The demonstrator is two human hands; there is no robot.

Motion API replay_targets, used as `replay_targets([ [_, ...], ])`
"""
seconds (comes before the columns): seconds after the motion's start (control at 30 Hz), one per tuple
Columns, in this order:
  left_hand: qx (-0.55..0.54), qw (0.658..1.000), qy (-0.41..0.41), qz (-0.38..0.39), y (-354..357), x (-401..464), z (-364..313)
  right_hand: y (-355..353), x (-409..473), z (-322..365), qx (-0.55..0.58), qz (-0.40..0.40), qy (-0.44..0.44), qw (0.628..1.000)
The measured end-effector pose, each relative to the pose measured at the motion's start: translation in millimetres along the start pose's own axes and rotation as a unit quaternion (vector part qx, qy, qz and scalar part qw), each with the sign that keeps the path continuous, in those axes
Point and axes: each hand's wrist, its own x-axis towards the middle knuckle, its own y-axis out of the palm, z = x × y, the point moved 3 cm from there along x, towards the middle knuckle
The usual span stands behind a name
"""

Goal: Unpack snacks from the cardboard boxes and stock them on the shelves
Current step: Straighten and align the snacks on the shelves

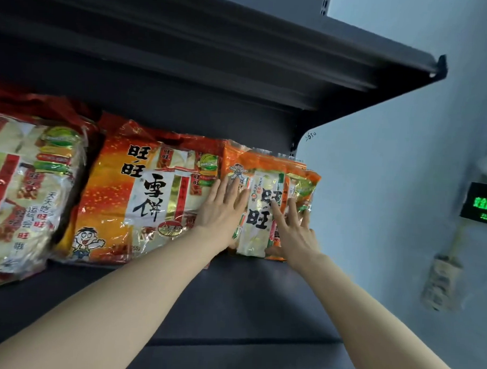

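Three snack bags stand in a row on a dark metal shelf (pixel 259 302). A small orange rice cracker bag (pixel 267 185) stands at the right end. My left hand (pixel 221 211) lies flat with straight fingers across its left edge and the neighbouring big red and orange bag (pixel 135 196). My right hand (pixel 293 228) presses its spread fingers on the small bag's front right. A third large bag (pixel 24 191) leans at the far left. No cardboard box is in view.
Another dark shelf (pixel 298 55) hangs close above the bags. To the right is a pale wall (pixel 391 163) with a green lit sign (pixel 484 206) and a blurred hanging object (pixel 439 282). Bare shelf surface stretches in front of the bags.
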Motion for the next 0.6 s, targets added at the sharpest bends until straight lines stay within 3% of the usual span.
replay_targets([
  [0.1, 0.050, 0.999, -0.009, -0.009, 6.4, 4.9, -3.5, 7.9, 13.0, 1.0, -0.038, -0.037, 0.007, 0.999],
  [0.3, 0.031, 0.999, -0.005, -0.044, 4.2, 16.0, -3.8, 6.5, 20.3, -6.8, -0.052, -0.114, -0.014, 0.992],
  [0.6, 0.025, 0.998, -0.029, -0.049, 9.3, 21.7, 2.9, 7.1, 31.6, -8.5, -0.051, -0.097, -0.023, 0.994],
])
